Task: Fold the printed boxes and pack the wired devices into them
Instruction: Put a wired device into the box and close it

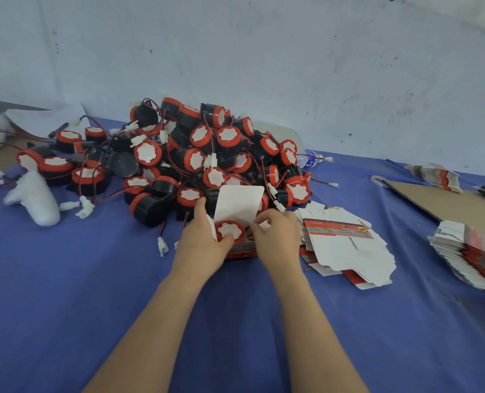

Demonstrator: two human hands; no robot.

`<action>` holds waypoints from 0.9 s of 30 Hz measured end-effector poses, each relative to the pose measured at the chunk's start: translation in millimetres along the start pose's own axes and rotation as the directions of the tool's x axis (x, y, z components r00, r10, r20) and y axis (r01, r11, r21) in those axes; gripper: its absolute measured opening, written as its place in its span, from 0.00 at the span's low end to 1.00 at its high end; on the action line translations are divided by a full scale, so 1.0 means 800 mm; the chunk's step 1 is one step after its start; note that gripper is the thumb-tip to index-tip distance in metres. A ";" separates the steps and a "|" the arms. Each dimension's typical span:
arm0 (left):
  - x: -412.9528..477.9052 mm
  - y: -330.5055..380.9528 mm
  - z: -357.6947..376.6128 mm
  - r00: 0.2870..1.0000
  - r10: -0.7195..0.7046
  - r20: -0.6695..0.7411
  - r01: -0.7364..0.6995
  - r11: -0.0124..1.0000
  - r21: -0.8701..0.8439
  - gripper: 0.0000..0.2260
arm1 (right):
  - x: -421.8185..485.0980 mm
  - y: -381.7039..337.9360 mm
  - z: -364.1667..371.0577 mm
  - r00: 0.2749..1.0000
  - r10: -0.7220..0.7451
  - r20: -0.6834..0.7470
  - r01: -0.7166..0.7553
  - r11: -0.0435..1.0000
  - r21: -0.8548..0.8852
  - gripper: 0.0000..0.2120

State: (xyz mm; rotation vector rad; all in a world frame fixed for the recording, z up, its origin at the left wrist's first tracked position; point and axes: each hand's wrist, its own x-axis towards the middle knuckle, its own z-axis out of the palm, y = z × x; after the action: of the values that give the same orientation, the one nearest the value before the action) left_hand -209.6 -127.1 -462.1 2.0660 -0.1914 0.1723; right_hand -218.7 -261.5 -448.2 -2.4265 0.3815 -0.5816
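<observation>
**Clerk:** Dozens of items on the blue surface (65, 279). List them from the left.

**Checker:** Item one: white padded bundle (32, 199), far left. Item two: heap of black-and-red wired devices (207, 154) against the wall, red leads and white plugs trailing.

**Clerk:** The grips?

**Checker:** Left grip (204, 239): fingers curled onto one wired device (230, 230). It sits face up inside the open printed box (242, 252), just in front of the heap. White lid flap (239, 204) stands upright. Right grip (278, 239): pinching a small side flap at the box's right edge.

**Clerk:** Further right?

**Checker:** Loose pile of flat printed boxes (346, 245), just beside the right grip. Brown cardboard sheet (439, 202). Second flat stack (473, 259), right edge.
</observation>
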 end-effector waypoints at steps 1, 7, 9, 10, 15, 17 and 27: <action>0.000 0.001 0.000 1.000 0.003 0.001 -0.003 1.000 0.003 0.39 | 0.002 0.001 -0.002 0.997 0.072 0.006 -0.072 0.995 0.063 0.15; -0.001 0.002 -0.001 0.999 0.034 0.003 -0.034 0.999 0.023 0.38 | 0.015 0.000 -0.001 0.950 0.267 0.160 -0.298 0.928 0.225 0.24; -0.002 0.002 0.001 0.999 0.030 -0.021 -0.030 0.999 0.023 0.38 | 0.013 -0.005 0.005 0.972 0.208 0.109 -0.226 0.956 0.187 0.16; -0.002 0.001 0.003 0.998 0.029 -0.047 -0.028 0.999 0.020 0.37 | 0.010 -0.008 0.007 0.985 0.160 0.068 -0.170 0.970 0.172 0.14; -0.001 -0.001 0.011 0.985 0.027 -0.172 -0.023 0.999 0.022 0.23 | -0.004 -0.011 0.011 0.989 -0.137 0.048 0.138 0.990 -0.025 0.11; 0.001 -0.002 0.010 0.983 0.023 -0.180 -0.019 1.000 0.024 0.21 | -0.007 -0.002 0.011 0.975 -0.206 0.089 0.203 0.978 0.038 0.09; 0.002 0.000 0.001 0.997 0.068 -0.040 -0.078 0.926 -0.369 0.11 | -0.005 0.017 0.007 0.973 0.039 0.227 -0.176 0.763 0.623 0.22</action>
State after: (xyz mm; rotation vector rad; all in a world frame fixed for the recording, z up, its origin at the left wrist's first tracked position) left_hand -208.3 -128.1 -462.0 1.6802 -0.2641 0.1932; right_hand -221.2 -267.9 -462.3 -1.7586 0.1883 -0.3317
